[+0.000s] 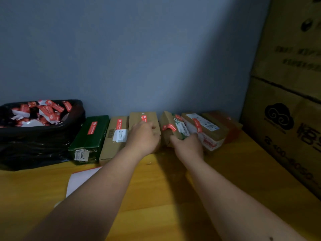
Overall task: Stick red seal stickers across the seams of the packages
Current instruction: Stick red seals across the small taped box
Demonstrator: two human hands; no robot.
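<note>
Row of packages along the back edge of the worktop [234, 171], against the wall. From the left end: green box [90, 136], plain brown box [113, 136], taller brown box [144, 122], tilted brown box [171, 127], box with white label [205, 131], reddish-brown box [229, 124] by the back right corner. Each of the first five shows a red seal sticker on top; on the last only a speck of red is visible, cannot tell more.

Step in hand, as judged: stickers appear mostly applied; hands are pressing down or straightening boxes in the row.

Left hand [143, 136] lies on top of the taller brown box, fingers curled over its top near the red sticker [144, 118]; it covers the sticker's lower end, so I cannot tell whether it presses the sticker itself.

Right hand [188, 146] grips the near end of the tilted brown box, fingers wrapped around its lower corner. That box leans, not flat; its sticker [169, 127] wraps over the top edge.

Next move likely calls for: seating the tilted box level, then rubbing both stickers flat across the seams.

Outward: black bin bag [34, 136] at the back left corner, holding red-and-white sticker scraps. White sheet [78, 180] on the worktop, under the left forearm. Large cartons [286, 101] stacked at the right edge.
</note>
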